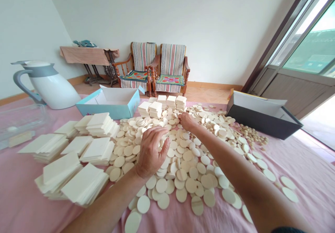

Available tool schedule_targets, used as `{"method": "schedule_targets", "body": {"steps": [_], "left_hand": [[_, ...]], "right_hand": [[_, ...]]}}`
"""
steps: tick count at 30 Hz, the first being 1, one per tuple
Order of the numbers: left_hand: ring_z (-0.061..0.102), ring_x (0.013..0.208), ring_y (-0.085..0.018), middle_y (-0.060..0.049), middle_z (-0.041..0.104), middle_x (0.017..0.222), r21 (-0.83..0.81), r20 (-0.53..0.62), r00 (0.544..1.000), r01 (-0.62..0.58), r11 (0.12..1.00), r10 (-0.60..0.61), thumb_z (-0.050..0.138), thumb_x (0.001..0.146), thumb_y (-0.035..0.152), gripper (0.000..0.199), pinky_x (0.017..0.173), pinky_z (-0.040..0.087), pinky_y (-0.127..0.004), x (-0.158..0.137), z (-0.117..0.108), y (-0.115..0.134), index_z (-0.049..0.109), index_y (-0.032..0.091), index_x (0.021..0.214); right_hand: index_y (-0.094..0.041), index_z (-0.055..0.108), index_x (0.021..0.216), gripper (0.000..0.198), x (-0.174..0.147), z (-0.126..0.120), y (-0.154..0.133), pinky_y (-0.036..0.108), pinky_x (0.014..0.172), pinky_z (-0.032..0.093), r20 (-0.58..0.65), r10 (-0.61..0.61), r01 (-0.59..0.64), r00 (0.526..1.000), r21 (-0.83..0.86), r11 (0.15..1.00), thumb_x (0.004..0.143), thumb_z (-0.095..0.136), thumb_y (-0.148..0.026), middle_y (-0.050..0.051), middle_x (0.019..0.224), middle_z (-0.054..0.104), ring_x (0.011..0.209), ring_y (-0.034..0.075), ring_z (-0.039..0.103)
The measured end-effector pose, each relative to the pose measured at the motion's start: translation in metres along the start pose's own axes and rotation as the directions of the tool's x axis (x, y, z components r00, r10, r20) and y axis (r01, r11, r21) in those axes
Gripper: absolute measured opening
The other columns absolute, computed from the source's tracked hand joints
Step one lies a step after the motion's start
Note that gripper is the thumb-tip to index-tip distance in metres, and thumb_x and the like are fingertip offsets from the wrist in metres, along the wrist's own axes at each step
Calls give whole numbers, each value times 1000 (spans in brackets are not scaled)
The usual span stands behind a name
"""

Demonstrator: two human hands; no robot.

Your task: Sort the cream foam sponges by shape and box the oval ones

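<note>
Pale round wooden discs [187, 155] lie in a wide loose heap before me. Over the heap's left-middle is my left hand [150, 152], palm down, its thumb held apart from the fingers; nothing shows in it. Farther off, my right hand [187, 122] reaches in among the discs with fingers curled together. Its fingertips are partly hidden, and what they hold cannot be made out. Just beyond it stand stacks of small square wooden pieces [155, 109]. Larger square wooden sheets [96, 149] are piled to the left of my left hand.
A light blue open box [110, 110] stands behind the sheets, near a white jug [53, 86] and a clear plastic container [23, 121]. To the right are a black open box [261, 121] and small wooden beads [251, 135]. A pink cloth [311, 177] lies beneath; two chairs [171, 65] stand beyond.
</note>
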State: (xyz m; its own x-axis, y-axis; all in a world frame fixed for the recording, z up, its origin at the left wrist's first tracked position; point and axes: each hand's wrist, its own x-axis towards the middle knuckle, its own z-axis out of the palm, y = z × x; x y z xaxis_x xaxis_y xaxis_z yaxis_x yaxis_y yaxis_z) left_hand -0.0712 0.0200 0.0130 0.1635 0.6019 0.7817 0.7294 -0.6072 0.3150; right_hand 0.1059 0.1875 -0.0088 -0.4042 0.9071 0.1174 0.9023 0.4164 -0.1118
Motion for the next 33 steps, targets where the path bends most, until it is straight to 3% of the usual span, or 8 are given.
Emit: {"method": "schedule_targets", "body": {"steps": [7, 15, 19, 23, 26, 29, 31, 33], "left_hand": [[56, 109, -22, -8, 65, 108, 3, -8, 1000, -11, 1000, 11, 55, 85, 18, 22, 99, 44, -42, 0, 1, 0, 57, 19, 107], [57, 108, -22, -7, 66, 107, 11, -9, 1000, -7, 1000, 7, 53, 87, 22, 19, 98, 44, -43, 1, 3, -1, 58, 20, 105], [58, 108, -22, -7, 66, 106, 12, -20, 1000, -7, 1000, 7, 53, 87, 22, 18, 98, 45, -43, 1, 3, 0, 58, 20, 104], [58, 108, -22, -7, 66, 106, 6, -27, 1000, -7, 1000, 7, 53, 87, 21, 18, 97, 45, -43, 2, 2, 0, 58, 20, 105], [57, 108, -22, -7, 66, 106, 2, -30, 1000, -1, 1000, 1, 53, 86, 19, 19, 98, 44, -43, 1, 3, -1, 57, 20, 105], [57, 108, -22, -7, 66, 106, -2, -40, 999, 6, 1000, -6, 53, 85, 16, 21, 98, 44, -43, 0, 4, -2, 57, 19, 105], [57, 108, -22, -7, 66, 106, -4, -42, 999, 9, 1000, -9, 53, 85, 15, 21, 98, 44, -43, -1, 4, -2, 57, 20, 105], [57, 108, -22, -7, 65, 106, -3, -34, 999, 9, 1000, -9, 53, 85, 15, 21, 99, 44, -43, -1, 4, -2, 57, 20, 105]], "right_hand": [[-12, 70, 89, 26, -24, -37, 38, 21, 68, 40, -164, 159, -144, 973, 101, 984, 79, 45, -14, 9, 84, 69, 77, 15, 60], [-15, 73, 79, 24, -107, -55, 170, 27, 63, 39, -198, 540, -559, 818, -48, 828, 73, 51, -21, 13, 82, 70, 79, 22, 63], [-16, 73, 81, 24, -132, -49, 202, 28, 59, 39, -163, 635, -653, 755, -98, 751, 74, 52, -25, 15, 85, 68, 81, 25, 63], [-16, 73, 93, 29, -124, -54, 177, 29, 62, 41, -301, 631, -674, 715, -56, 736, 78, 52, -30, 17, 98, 65, 80, 24, 63], [-16, 73, 87, 28, -100, -56, 126, 26, 66, 40, -278, 454, -474, 847, -6, 880, 81, 46, -21, 12, 89, 67, 79, 20, 62], [-16, 72, 84, 22, -72, -50, 66, 22, 70, 41, -159, 107, -87, 981, 132, 988, 79, 50, -16, 6, 82, 69, 77, 16, 61], [-17, 71, 83, 21, -57, -41, 31, 21, 73, 42, -95, -82, 99, 992, 186, 978, 79, 52, -14, 5, 86, 70, 79, 15, 61], [-16, 71, 86, 21, -43, -32, 6, 22, 73, 42, -38, -117, 121, 992, 142, 982, 77, 53, -11, 7, 92, 69, 83, 16, 61]]}}
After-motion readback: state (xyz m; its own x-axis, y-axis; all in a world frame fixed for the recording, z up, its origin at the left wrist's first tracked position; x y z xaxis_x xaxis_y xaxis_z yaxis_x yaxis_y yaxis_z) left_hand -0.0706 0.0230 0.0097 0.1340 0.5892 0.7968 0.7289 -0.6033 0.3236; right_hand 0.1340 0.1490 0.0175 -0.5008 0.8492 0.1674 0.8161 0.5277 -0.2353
